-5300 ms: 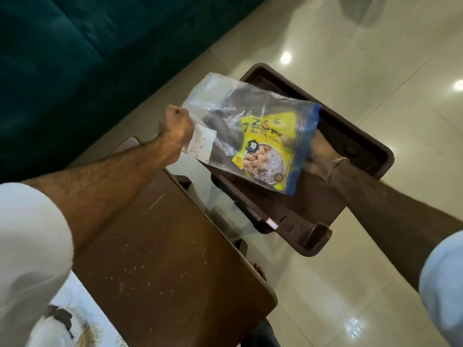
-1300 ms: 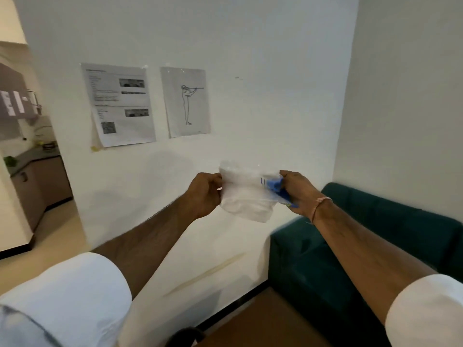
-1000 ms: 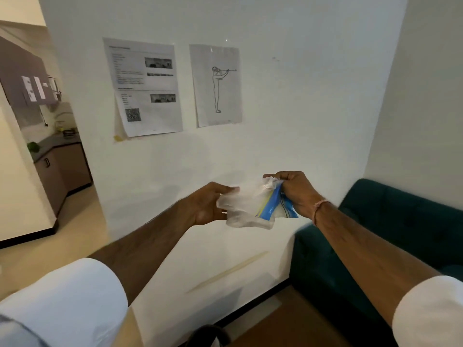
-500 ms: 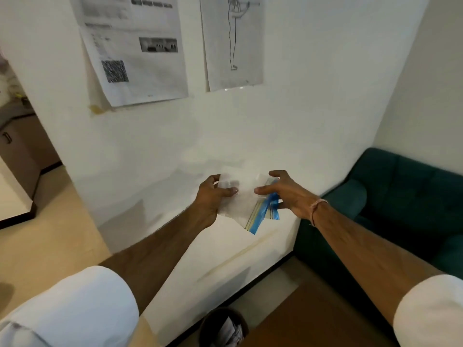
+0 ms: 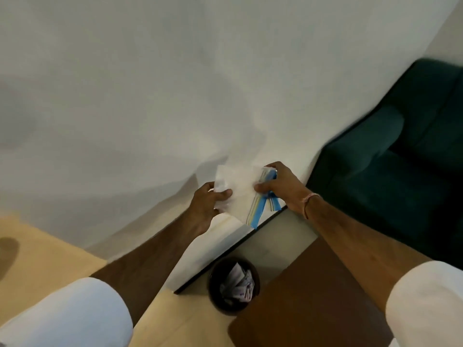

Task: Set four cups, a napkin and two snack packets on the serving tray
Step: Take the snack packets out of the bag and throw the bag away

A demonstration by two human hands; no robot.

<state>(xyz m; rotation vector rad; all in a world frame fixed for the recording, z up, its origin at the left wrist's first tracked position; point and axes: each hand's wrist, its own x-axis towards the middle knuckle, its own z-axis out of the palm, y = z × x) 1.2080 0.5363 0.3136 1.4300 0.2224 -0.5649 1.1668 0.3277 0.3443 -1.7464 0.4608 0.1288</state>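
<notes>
A crumpled clear plastic zip bag (image 5: 240,194) with a blue and yellow strip along one edge is stretched between both hands in front of the white wall. My left hand (image 5: 208,204) pinches its left side with thumb on top. The bag's right, blue-striped end is gripped by my right hand (image 5: 280,190), which wears a thin wrist thread. The bag looks empty and folded. No tray, cups, napkin or snack packets are in view.
A dark round waste bin (image 5: 233,286) with crumpled wrappers stands on the floor below my hands, against the wall. A brown wooden table (image 5: 308,304) corner lies at lower right. A dark green sofa (image 5: 400,159) fills the right side.
My view has tilted down from the wall posters to the floor and bin. Both hands kept hold of the empty bag and lowered it, folding it smaller.
</notes>
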